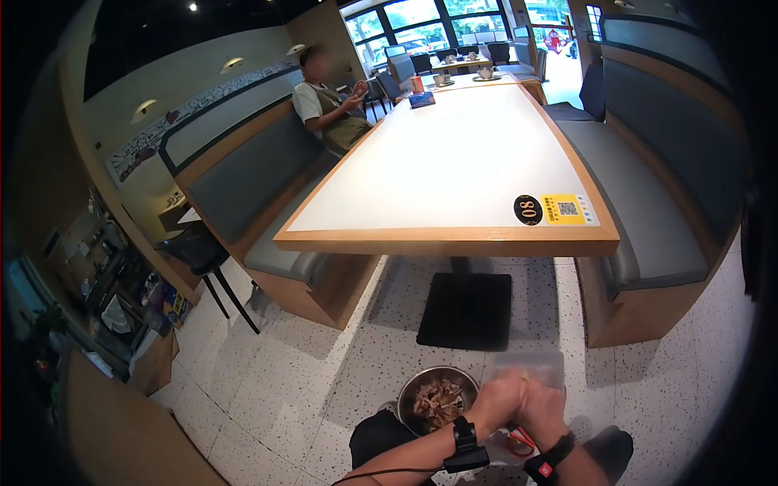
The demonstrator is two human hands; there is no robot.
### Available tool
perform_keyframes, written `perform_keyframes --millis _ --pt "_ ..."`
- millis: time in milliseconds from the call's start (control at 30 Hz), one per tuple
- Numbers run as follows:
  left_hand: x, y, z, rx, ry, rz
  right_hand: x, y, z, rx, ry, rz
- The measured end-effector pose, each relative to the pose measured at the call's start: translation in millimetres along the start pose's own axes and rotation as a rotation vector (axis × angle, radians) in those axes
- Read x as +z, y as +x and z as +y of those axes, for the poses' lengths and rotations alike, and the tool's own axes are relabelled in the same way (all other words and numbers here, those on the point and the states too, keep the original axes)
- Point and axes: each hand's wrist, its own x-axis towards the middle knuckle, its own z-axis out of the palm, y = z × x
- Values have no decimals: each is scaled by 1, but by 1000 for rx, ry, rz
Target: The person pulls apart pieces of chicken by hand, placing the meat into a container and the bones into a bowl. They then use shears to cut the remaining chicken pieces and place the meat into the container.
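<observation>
My left hand [502, 399] and my right hand [541, 407] are pressed together with their fingers closed, low in front of me. A small pale bit shows at their fingertips; what they grip is too hidden to name. Beneath them is a clear plastic container [541, 363], partly covered by the hands. The red handle of what looks like scissors [521, 442] shows between my wrists. Just left of my left hand, a round metal bowl [403, 400] on the floor holds cut pieces of meat [438, 402].
Ahead stands a long white table [438, 154] with wooden edging, on a black base [465, 311]. Padded benches [640, 178] flank it. A seated person [334, 109] is on the left bench. A black chair [207, 255] stands farther left. Cups [486, 73] rest at the table's far end.
</observation>
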Motion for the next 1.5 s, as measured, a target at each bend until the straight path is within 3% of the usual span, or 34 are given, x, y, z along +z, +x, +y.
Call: perform_keyframes --millis 200,267,367,400,467,567,833,1000,1133,1200,1267,1333,1467,1500 --pt "20 -7 -17 15 44 72 7 4 2 -66 -75 -28" --pt "15 -4 -8 -177 130 7 14 -1 10 -102 -134 -29" --pt "11 2 -4 -332 89 -93 16 -2 13 -37 48 -53" --pt "8 2 -5 -255 -61 9 21 -4 17 -58 70 -18" --pt "0 6 -7 -175 -178 28 12 1 12 -41 121 37" --pt "-6 8 -2 -193 -336 9 -3 5 5 -83 124 156" --pt "-5 -3 3 -85 -121 21 -8 1 2 -130 123 187" --pt "-3 -3 11 -129 7 -9 -8 -2 3 -123 112 189" --pt "0 -1 5 -163 96 -14 -2 -2 7 -285 -182 109" --pt "-6 2 1 -38 166 -19 10 -2 16 -272 -142 48" --pt "11 2 -15 -126 99 -13 3 2 7 -180 -151 19" --pt "1 5 -17 51 111 -40 2 2 6 -122 -72 -29" --pt "-3 1 -23 47 105 3 -7 2 13 -35 189 -2" --pt "-12 1 -19 108 96 -39 -14 1 16 137 574 -125"
